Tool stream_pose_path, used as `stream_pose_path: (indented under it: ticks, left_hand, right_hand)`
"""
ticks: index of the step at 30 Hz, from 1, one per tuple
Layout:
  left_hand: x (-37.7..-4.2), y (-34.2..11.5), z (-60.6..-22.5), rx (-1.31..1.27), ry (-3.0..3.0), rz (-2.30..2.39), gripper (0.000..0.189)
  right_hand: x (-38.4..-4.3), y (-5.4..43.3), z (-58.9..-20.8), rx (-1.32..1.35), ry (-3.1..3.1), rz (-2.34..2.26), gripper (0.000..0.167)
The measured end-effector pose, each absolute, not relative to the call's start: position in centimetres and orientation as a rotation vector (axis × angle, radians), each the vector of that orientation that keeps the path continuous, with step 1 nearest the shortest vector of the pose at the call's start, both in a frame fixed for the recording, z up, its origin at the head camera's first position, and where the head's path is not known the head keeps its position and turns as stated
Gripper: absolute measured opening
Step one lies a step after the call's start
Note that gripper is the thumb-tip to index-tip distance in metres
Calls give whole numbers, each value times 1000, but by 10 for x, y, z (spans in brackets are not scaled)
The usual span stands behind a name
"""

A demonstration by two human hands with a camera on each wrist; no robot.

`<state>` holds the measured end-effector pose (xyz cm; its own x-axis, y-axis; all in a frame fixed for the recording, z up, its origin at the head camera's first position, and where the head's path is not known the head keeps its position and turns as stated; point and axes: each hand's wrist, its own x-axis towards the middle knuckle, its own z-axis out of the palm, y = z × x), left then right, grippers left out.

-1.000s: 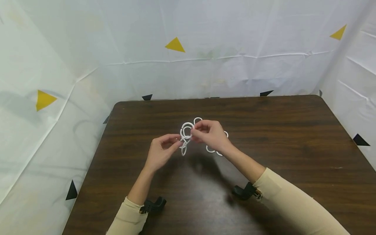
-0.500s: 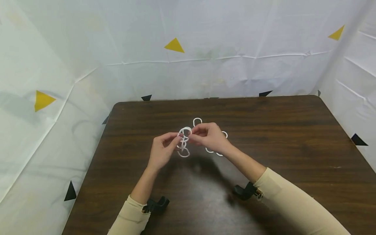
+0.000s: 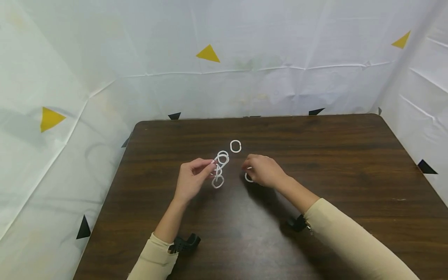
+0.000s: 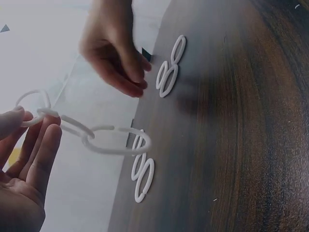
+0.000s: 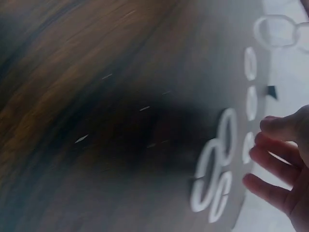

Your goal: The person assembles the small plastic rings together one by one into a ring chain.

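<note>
My left hand (image 3: 192, 181) pinches a short chain of white plastic links (image 4: 116, 152) between thumb and fingers, above the table. Several links hang joined together, and one at the chain's end has a small gap in its side in the left wrist view. My right hand (image 3: 264, 170) is apart from the chain, over a group of loose white links (image 5: 234, 130) lying on the table. Its fingers are loosely bent with nothing between them. In the head view it covers most of that group.
Another loose link (image 3: 230, 146) lies on the dark wood table (image 3: 332, 147), beyond the hands. The left wrist view shows further links (image 4: 151, 176) lying below the chain. White sheeting (image 3: 266, 35) rises behind the table. Black camera mounts (image 3: 185, 244) sit at both wrists.
My right hand has let go of the chain and moved right and nearer to me, over the loose links. The left hand still holds the chain, which now hangs from it alone.
</note>
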<state>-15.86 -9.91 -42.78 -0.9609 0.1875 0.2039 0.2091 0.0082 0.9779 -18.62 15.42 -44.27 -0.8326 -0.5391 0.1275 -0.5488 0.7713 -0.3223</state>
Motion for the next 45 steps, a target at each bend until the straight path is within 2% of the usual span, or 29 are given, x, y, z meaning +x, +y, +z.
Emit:
stream_pose_path:
  ticks: [5, 10, 18, 24, 33, 45]
  left_hand:
    - [-164, -99, -438, -459, -2204, -2128, 21]
    - [-164, -98, -438, -467, -2211, -2133, 20]
    - [-162, -100, -429, -460, -2204, -2196, 20]
    - [-153, -98, -410, -470, -2253, -2175, 20]
    - [-152, -100, -408, -495, -2304, -2104, 18]
    - [-150, -102, -405, -500, -2291, -2155, 20]
  right_hand:
    - [-189, 161, -460, 1054, -2834, 339, 25]
    - [-191, 165, -468, 1113, -2754, 273, 22]
    - [-193, 164, -471, 1056, -2718, 260, 8]
    - [-194, 161, -467, 979, -2781, 258, 8]
    - [-193, 156, -447, 893, -2933, 480, 1]
    - [-192, 160, -416, 817, -3059, 651, 22]
